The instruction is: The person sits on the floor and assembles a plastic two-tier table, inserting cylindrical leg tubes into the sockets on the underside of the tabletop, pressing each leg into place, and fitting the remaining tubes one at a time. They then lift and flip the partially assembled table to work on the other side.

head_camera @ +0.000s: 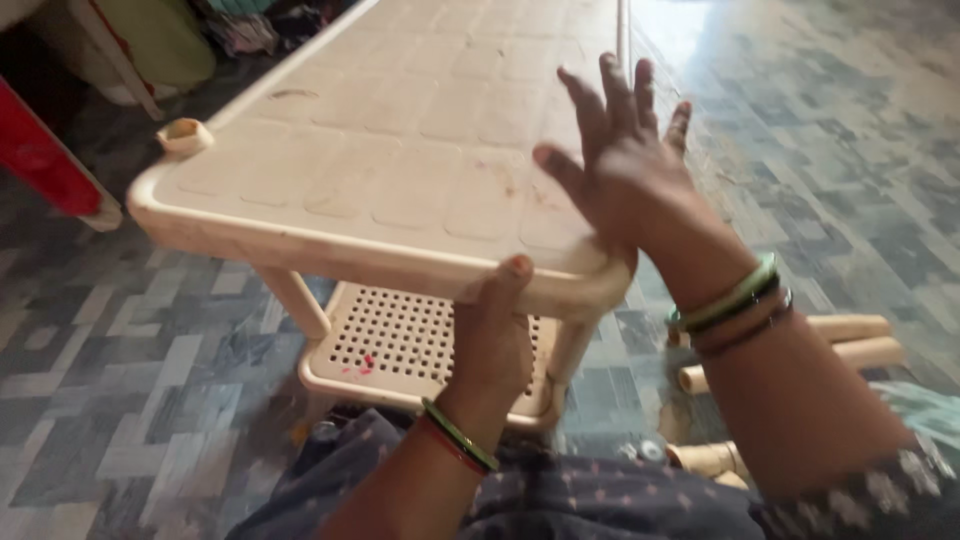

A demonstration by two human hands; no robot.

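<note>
Left hand (492, 335) gripping table (330, 150), tubes (850, 340) beside

A home: patterned floor tiles (120, 330), cream plastic table (400, 130), heaped clothes (250, 30).

L hand (492, 345) grips near edge of cream plastic worktop (400, 130); R hand (625, 175) hovers open above its corner; loose legs (860, 340) on floor (120, 400).

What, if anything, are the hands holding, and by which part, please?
The left hand grips the cream plastic table by its near edge; the right hand holds nothing.
</note>
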